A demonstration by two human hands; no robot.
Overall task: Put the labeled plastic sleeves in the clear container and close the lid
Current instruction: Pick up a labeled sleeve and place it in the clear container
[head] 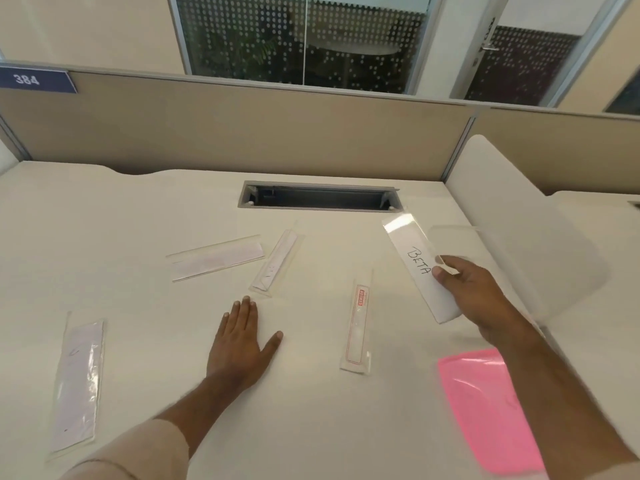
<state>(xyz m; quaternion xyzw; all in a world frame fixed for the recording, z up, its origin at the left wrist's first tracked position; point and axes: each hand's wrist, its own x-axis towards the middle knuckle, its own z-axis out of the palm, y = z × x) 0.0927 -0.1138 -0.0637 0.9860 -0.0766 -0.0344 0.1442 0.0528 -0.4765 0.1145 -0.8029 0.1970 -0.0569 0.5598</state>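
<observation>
BETA sleeve (420, 268): we see it lifted off the desk (173, 202), tilted, pinched at its near end.
Right hand (474, 299): grasping that sleeve between thumb and fingers.
Container (519, 271): clear, hard to make out — just behind the right hand.
Other sleeves: four flat on the desk — far left (78, 386), two centre (216, 258) (275, 259), red-printed one (358, 327).
Left hand (239, 344): flat, released, on the desk.
Pink sheet (488, 410): near right.
</observation>
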